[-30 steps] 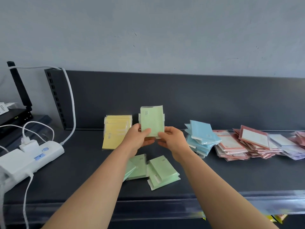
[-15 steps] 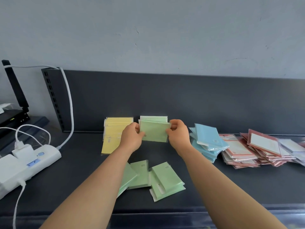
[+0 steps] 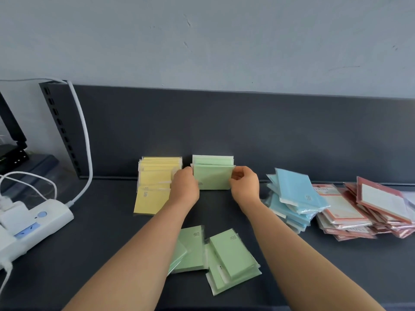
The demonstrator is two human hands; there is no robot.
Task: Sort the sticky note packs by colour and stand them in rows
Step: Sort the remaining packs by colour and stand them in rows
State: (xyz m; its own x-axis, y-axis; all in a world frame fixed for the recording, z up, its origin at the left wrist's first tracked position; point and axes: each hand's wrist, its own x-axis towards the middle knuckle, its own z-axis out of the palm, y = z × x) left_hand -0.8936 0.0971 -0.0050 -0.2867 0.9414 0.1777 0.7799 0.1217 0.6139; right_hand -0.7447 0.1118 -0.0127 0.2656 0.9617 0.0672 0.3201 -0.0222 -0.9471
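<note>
A row of green packs [image 3: 213,173] stands on edge against the dark back panel. My left hand [image 3: 184,187] grips the left side of the front green pack and my right hand [image 3: 244,184] pinches its right side. To its left, a row of yellow packs [image 3: 157,176] leans against the panel, the front one slid down flat. Several loose green packs [image 3: 226,254] lie flat near the shelf's front, partly under my left forearm. A heap of blue packs [image 3: 292,196] lies to the right.
A heap of red-bordered packs [image 3: 363,207] fills the far right of the dark shelf [image 3: 101,243]. A white power strip [image 3: 29,223] with plugs and cables lies at the left. A thick white cable [image 3: 84,135] runs up a slotted upright.
The green pack held up in both hands has come down and back onto the shelf, standing in front of the green row. Both hands stay on its sides.
</note>
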